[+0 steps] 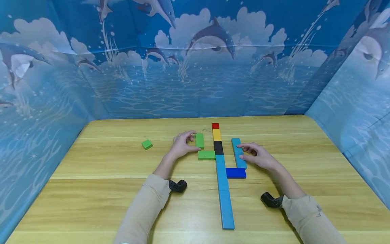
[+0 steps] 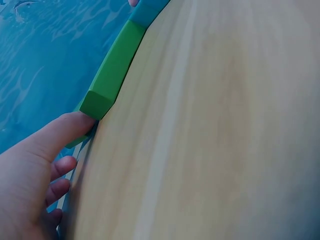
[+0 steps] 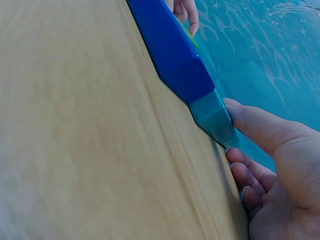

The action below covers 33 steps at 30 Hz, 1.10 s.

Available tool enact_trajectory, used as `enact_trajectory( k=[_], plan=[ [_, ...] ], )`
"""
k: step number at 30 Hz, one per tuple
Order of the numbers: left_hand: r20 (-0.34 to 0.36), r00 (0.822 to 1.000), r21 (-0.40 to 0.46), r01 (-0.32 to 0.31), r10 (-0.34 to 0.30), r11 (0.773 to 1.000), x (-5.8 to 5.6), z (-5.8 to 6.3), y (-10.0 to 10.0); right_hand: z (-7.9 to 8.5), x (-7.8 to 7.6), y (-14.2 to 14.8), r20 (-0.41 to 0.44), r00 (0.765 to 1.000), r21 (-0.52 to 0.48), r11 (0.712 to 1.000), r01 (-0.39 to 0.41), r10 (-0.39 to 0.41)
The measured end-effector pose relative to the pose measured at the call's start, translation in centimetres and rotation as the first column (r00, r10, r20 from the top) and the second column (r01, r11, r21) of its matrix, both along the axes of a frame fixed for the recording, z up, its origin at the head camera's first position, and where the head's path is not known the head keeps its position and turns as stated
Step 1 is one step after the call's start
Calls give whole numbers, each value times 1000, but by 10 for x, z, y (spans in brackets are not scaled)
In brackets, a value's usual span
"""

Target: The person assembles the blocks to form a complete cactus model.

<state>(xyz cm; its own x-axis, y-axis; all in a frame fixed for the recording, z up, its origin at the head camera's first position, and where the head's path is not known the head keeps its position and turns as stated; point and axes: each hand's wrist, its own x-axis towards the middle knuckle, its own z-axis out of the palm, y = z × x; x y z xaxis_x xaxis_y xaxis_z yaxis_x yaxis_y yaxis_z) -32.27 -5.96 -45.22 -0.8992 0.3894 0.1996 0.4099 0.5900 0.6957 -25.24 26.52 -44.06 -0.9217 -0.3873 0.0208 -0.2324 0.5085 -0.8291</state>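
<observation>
My left hand (image 1: 181,144) holds a green block (image 1: 199,140) lengthwise, thumb at its near end and index finger by its far end. Just below it another green block (image 1: 207,155) lies crosswise, meeting the side of a long column. From far to near, this column has a red block (image 1: 215,126), a yellow block (image 1: 216,135), a black block (image 1: 218,147) and several light blue blocks (image 1: 222,176). Right of it, my right hand (image 1: 259,156) touches the edge of two light blue blocks (image 1: 238,152) placed end to end. A dark blue block (image 1: 236,173) joins them to the column.
A small green block (image 1: 147,144) lies alone on the left of the wooden table (image 1: 100,196). Blue dolphin-print cloth (image 1: 195,91) stands round the back and sides. A black wrist device (image 1: 178,186) is on the left sleeve, another (image 1: 272,200) on the right.
</observation>
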Motion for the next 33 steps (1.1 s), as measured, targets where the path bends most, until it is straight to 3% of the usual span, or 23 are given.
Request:
enact_trajectory(
  k=[10,16,33],
  plan=[
    [33,999,-56,1,1,998,2,3,1,2,2,0,11,1000,5,1000,7,-7],
    [62,998,-22,29,-28,999,2,2,-3,1,1,0,9,1000,8,1000,7,-7],
    [51,997,28,53,-54,998,5,2,-6,1,2,-1,7,1000,-4,1000,0,0]
  ],
)
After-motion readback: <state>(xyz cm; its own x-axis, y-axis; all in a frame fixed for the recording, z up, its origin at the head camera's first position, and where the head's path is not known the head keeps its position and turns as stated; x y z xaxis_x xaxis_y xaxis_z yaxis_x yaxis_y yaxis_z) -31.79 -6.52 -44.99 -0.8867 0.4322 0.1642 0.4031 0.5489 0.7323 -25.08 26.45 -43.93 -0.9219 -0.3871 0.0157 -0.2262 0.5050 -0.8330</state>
